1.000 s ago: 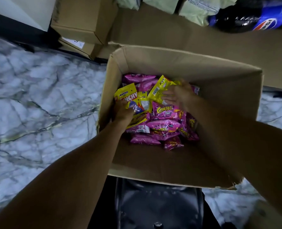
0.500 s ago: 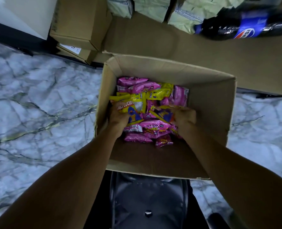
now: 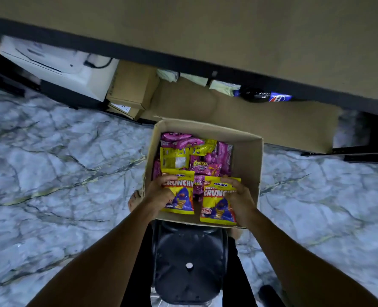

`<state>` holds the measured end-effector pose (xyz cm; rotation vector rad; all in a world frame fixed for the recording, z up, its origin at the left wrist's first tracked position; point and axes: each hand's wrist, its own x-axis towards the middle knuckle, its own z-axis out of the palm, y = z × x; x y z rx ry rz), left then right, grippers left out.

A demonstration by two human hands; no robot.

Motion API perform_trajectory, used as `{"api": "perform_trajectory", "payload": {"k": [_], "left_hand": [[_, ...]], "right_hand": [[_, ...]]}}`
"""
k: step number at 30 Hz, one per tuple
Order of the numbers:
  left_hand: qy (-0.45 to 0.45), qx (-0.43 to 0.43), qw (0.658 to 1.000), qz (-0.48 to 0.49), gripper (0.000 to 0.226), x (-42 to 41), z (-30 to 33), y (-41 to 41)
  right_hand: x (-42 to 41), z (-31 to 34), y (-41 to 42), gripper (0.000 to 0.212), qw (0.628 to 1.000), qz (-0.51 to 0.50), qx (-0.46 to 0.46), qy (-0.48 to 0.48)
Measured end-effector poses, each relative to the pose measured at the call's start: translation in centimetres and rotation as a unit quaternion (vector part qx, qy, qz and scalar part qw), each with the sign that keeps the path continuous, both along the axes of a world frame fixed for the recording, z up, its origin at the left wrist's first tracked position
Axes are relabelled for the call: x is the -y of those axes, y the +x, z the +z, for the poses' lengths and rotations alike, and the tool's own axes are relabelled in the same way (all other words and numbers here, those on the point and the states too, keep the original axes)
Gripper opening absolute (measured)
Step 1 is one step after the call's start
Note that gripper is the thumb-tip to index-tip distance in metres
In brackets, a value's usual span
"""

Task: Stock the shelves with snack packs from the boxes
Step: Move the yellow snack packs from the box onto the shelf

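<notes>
An open cardboard box (image 3: 248, 165) stands on the marble floor and holds several pink and yellow snack packs (image 3: 200, 158). My left hand (image 3: 159, 191) grips a yellow Crunchy pack (image 3: 182, 196) above the box's near left side. My right hand (image 3: 239, 199) grips a second yellow Crunchy pack (image 3: 216, 207) above the near right side. Both packs are upright with their fronts facing me. A brown shelf board (image 3: 227, 29) crosses the top of the view, and a lower shelf (image 3: 261, 122) lies just behind the box.
A black plastic stool (image 3: 189, 262) sits between my arms. On the lower shelf lie a Pepsi bottle (image 3: 263, 96), pale green packs (image 3: 193, 79) and small cardboard boxes (image 3: 131, 87). A white appliance (image 3: 55, 63) stands at the far left. A bare foot (image 3: 135, 199) shows beside the box.
Both hands have lifted out of the box, each with a yellow Crunchy pack. The view has pulled back and up, showing the upper shelf board.
</notes>
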<state>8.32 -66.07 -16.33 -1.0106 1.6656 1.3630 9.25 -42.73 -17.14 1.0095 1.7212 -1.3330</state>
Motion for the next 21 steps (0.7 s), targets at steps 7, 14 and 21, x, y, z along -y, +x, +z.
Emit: {"api": "perform_trajectory", "payload": {"k": [7,14,21], "left_hand": [[0.044,-0.027,0.999,0.001,0.062,-0.8,9.8,0.6],[0.062,-0.092,0.993,0.029,0.032,0.6,21.0,-1.3],[0.041,-0.151,0.988,0.002,0.046,0.0,32.8,0.0]], "right_hand": [[-0.1,11.7,-1.5,0.031,0.997,0.053,-0.063,-0.005],[0.1,24.0,-4.7,0.055,0.986,0.061,-0.15,-0.029],[-1.7,35.1,-0.1,0.043,0.97,-0.059,-0.237,0.008]]}}
